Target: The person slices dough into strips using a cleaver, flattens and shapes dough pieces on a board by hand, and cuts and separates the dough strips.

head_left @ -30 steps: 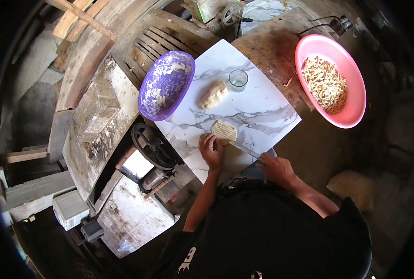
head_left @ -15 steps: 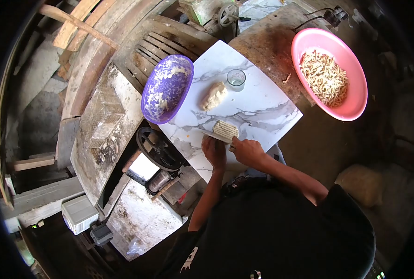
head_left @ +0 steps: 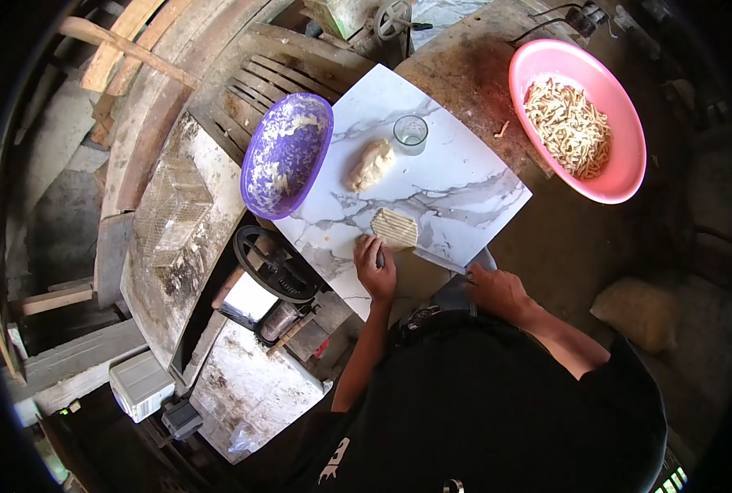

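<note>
A box (head_left: 141, 386) at lower left bears print too small to read, while on the central bench (head_left: 473, 185) the left hand (head_left: 375, 271) curls against ridged dough (head_left: 394, 228), its grip unclear, and the right hand (head_left: 497, 292) grips a knife (head_left: 440, 260).

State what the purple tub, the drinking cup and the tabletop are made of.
Purple tub: likely smooth molded plastic, from its even color and rounded rim. Drinking cup: smooth, probably glass, being see-through; clear plastic is possible. Tabletop: smooth marble or imitation, given gray veins.
</note>
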`<control>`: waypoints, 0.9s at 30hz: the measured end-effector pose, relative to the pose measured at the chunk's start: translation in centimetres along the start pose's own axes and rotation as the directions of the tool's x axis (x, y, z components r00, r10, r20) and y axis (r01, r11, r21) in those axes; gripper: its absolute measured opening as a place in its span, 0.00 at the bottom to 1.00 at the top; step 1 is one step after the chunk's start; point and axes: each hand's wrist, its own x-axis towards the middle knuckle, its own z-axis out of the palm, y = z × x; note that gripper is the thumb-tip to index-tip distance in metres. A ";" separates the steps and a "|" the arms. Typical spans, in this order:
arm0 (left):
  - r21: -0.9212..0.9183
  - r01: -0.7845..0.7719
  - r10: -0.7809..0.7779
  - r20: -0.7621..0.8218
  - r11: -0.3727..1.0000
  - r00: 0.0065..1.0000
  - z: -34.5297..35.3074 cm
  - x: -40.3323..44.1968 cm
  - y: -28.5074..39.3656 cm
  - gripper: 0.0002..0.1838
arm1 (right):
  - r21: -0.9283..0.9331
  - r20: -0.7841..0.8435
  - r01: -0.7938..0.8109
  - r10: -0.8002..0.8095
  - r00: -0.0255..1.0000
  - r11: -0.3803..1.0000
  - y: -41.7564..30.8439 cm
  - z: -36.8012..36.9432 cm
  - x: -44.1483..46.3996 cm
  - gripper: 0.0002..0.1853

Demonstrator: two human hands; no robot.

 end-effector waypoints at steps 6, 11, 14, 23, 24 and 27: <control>0.019 -0.034 0.034 0.000 0.999 0.999 -0.1 -0.5 -0.5 0.06 | 0.005 -0.046 0.054 -0.054 0.998 0.999 0.6 0.6 -0.6 0.18; -0.005 0.004 -0.004 0.047 1.000 0.999 -0.5 -0.2 -0.1 0.08 | 0.033 -0.052 0.149 -0.147 0.988 0.988 -3.9 1.3 3.5 0.17; 0.003 -0.031 0.031 0.044 1.000 0.999 -0.2 -0.7 -1.0 0.11 | 0.021 -0.061 0.196 -0.194 0.979 0.980 -4.9 2.4 5.7 0.15; 0.041 -0.033 0.030 0.068 0.999 0.997 0.2 -1.1 -1.8 0.10 | 0.098 -0.130 0.223 -0.210 0.969 0.970 -7.1 2.4 7.9 0.15; 0.040 -0.032 0.029 0.071 0.999 0.997 0.3 -1.3 -1.7 0.10 | 0.099 -0.129 0.220 -0.207 0.970 0.970 -7.0 2.6 7.8 0.15; 0.014 -0.081 0.081 0.023 0.997 0.996 -0.1 -1.0 -1.4 0.10 | 0.086 -0.120 0.188 -0.177 0.977 0.978 -7.1 2.7 7.6 0.15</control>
